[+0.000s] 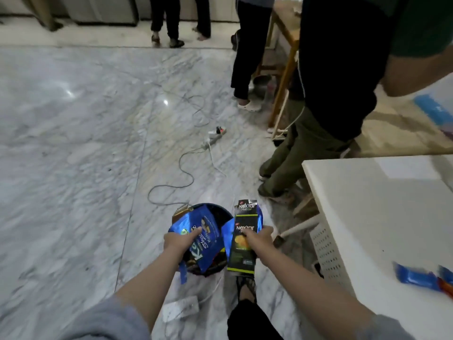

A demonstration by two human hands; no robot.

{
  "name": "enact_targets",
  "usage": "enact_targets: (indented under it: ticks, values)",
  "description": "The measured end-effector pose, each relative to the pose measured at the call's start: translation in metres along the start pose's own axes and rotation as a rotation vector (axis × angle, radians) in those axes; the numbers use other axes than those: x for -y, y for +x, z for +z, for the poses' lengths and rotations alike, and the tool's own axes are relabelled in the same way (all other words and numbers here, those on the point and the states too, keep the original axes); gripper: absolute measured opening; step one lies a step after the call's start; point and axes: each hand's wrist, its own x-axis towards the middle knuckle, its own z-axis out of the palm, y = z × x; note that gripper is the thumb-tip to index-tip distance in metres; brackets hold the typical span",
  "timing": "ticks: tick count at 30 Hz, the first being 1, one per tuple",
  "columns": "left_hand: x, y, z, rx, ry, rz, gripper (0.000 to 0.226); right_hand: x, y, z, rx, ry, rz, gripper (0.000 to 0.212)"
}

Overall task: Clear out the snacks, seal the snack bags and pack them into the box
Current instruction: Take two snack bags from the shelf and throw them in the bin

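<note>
The left hand is closed around a blue snack bag, fingers wrapped over its upper-left edge, holding it above a dark round bin that stands on the marble floor. The right hand grips a black Nextar box at about mid-length, just beside the bin's right rim, its top flap open and pointing away.

The bag looks like thin glossy film: light, limp, and slippery, so it is best pinched near the mouth, where it can be tipped and later folded shut. The box is light card, stiff along its length but easy to crush (a grip on the two narrow sides would spare the panels).

Counted: two items in hand, one bag and one box, and one bin. On the white table at right lie what seem to be two more small wrappers, blue and orange, though blur makes that count uncertain.
</note>
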Motion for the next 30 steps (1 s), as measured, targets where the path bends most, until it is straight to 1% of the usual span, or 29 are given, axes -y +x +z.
enact_targets:
  ticks: [2, 5, 7, 11, 15, 18, 20, 22, 24, 26, 27, 30]
  values:
    - [0.006, 0.005, 0.015, -0.061, -0.024, -0.074, 0.116, -0.002, 0.020, 0.009, 0.009, -0.115, 0.015, 0.054]
    - [0.018, 0.017, 0.034, -0.153, -0.039, -0.214, 0.111, -0.002, 0.046, 0.020, 0.069, -0.256, 0.026, 0.054]
    - [0.028, 0.029, 0.042, -0.203, -0.035, -0.293, 0.110, -0.004, 0.063, 0.028, 0.120, -0.305, 0.051, 0.059]
    - [0.048, 0.063, 0.055, -0.210, -0.067, -0.397, 0.108, -0.013, 0.102, 0.052, 0.195, -0.367, 0.094, 0.065]
    - [0.063, 0.105, 0.068, -0.223, -0.001, -0.460, 0.111, -0.028, 0.139, 0.077, 0.212, -0.401, 0.095, 0.069]
    - [0.069, 0.135, 0.080, -0.229, 0.022, -0.459, 0.116, -0.043, 0.165, 0.098, 0.198, -0.460, 0.074, 0.067]
    - [0.069, 0.156, 0.088, -0.219, 0.003, -0.448, 0.124, -0.051, 0.183, 0.113, 0.205, -0.507, 0.042, 0.066]
    - [0.068, 0.177, 0.097, -0.182, -0.079, -0.427, 0.138, -0.056, 0.201, 0.127, 0.208, -0.526, -0.002, 0.064]
    - [0.068, 0.194, 0.107, -0.161, -0.151, -0.395, 0.145, -0.060, 0.217, 0.139, 0.225, -0.597, -0.039, 0.070]
    - [0.070, 0.206, 0.113, -0.142, -0.147, -0.341, 0.142, -0.062, 0.232, 0.145, 0.250, -0.680, -0.070, 0.081]
    - [0.071, 0.208, 0.116, -0.135, -0.140, -0.315, 0.138, -0.062, 0.237, 0.146, 0.265, -0.678, -0.072, 0.083]
    - [0.076, 0.204, 0.120, -0.116, -0.120, -0.294, 0.120, -0.062, 0.245, 0.138, 0.304, -0.604, -0.031, 0.078]
